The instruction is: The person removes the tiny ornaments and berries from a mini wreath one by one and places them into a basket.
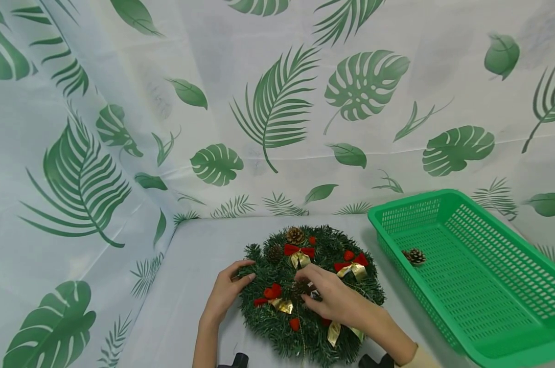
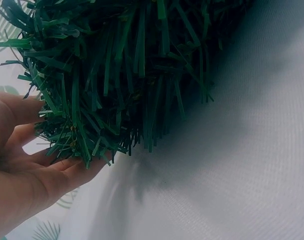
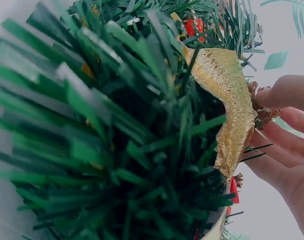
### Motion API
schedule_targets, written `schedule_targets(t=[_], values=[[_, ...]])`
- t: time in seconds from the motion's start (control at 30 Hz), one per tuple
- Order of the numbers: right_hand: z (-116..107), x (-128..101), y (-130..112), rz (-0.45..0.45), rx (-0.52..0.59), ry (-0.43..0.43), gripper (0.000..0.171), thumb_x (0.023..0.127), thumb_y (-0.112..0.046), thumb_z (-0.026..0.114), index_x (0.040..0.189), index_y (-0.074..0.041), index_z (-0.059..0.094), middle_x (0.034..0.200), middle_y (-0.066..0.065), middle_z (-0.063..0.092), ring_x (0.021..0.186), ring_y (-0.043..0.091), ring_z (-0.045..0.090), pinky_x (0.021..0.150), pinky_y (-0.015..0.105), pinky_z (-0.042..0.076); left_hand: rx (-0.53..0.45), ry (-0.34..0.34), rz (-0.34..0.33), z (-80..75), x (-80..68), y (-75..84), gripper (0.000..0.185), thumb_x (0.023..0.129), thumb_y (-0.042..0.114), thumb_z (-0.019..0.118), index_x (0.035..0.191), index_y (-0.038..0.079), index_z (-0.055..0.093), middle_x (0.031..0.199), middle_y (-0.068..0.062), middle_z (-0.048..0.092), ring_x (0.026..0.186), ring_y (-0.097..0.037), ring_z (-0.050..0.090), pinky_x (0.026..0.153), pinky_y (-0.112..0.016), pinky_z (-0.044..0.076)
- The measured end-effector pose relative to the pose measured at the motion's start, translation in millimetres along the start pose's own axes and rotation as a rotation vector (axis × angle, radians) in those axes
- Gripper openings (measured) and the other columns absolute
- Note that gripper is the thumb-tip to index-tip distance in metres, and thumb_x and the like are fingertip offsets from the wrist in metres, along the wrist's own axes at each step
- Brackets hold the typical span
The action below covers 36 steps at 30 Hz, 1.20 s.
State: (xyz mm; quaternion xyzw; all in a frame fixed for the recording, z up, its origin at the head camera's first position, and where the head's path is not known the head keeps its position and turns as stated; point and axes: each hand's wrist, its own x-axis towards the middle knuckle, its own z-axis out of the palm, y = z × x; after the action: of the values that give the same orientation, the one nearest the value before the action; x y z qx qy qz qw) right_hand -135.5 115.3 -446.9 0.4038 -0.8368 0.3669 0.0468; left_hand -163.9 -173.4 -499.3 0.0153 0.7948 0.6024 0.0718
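A green artificial wreath (image 1: 270,328) lies on the white-covered table, trimmed with red-and-gold bows (image 1: 300,254), red berries and pine cones. My left hand (image 1: 226,290) holds its left edge; in the left wrist view, the thumb and fingers close around the green tips (image 2: 87,120). Over the middle of the wreath, my right hand (image 1: 331,297) pinches a brown pine cone (image 3: 265,112) between thumb and fingers. A gold ribbon (image 3: 226,95) stands in front of that cone in the right wrist view and covers part of it. Two other cones sit at the wreath's top left.
At the right stands a green plastic basket (image 1: 470,327) with lattice sides, a pine cone (image 1: 414,256) inside by its left wall. Leaf-printed sheets (image 1: 296,194) rise behind and to the left of the table. Two dark objects (image 1: 240,360) show at the front edge.
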Motion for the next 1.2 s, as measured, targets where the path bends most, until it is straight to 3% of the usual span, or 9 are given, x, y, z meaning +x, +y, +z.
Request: schedule_targets(t=[0.2,0.53,0.77,1.03,1.2], values=[[-1.4,0.3,0.0,0.017,0.006,-0.010,0.035,0.090,0.005,0.074,0.121,-0.002,0.061,0.113,0.006,0.064,0.095,0.015,0.069,0.077,0.025,0.060,0.010,0.000,-0.011,-0.3,0.4,0.3,0.038,0.099,0.025,0.071,0.136,0.017,0.067,0.158,-0.016,0.047,0.139,-0.044,0.050,0.105,-0.060,0.047],[-9.3,-2.3,2.3,-0.069,-0.096,0.034,0.038,0.086,0.005,0.078,0.121,-0.005,0.067,0.116,0.006,0.065,0.087,0.010,0.064,0.068,0.020,0.053,-0.001,-0.002,-0.035,1.3,-0.6,3.1,0.038,0.099,0.024,0.071,0.136,0.017,0.066,0.160,-0.018,0.042,0.143,-0.048,0.044,0.106,-0.062,0.046],[-16.4,-2.5,1.1,-0.021,-0.115,-0.011,0.038,0.089,0.004,0.075,0.126,-0.004,0.070,0.118,0.011,0.065,0.076,0.004,0.057,0.059,0.015,0.045,-0.006,0.001,-0.038,1.8,-0.4,2.1,0.039,0.099,0.024,0.071,0.137,0.017,0.066,0.161,-0.018,0.042,0.141,-0.048,0.047,0.103,-0.060,0.049],[-23.9,-4.3,2.2,-0.024,-0.132,0.010,0.041,0.088,0.005,0.076,0.126,-0.006,0.069,0.117,0.009,0.068,0.078,0.001,0.060,0.061,0.017,0.050,-0.008,0.001,-0.039,2.4,0.2,0.2,0.039,0.099,0.025,0.071,0.137,0.018,0.066,0.161,-0.018,0.041,0.142,-0.048,0.045,0.104,-0.061,0.048],[-30.8,-6.0,1.4,0.024,-0.120,-0.026,0.039,0.090,0.002,0.075,0.128,-0.007,0.068,0.120,0.009,0.069,0.081,0.002,0.064,0.064,0.023,0.055,-0.006,0.001,-0.028,2.0,0.4,-1.0,0.039,0.099,0.024,0.071,0.137,0.017,0.066,0.161,-0.018,0.042,0.142,-0.049,0.045,0.105,-0.062,0.047]])
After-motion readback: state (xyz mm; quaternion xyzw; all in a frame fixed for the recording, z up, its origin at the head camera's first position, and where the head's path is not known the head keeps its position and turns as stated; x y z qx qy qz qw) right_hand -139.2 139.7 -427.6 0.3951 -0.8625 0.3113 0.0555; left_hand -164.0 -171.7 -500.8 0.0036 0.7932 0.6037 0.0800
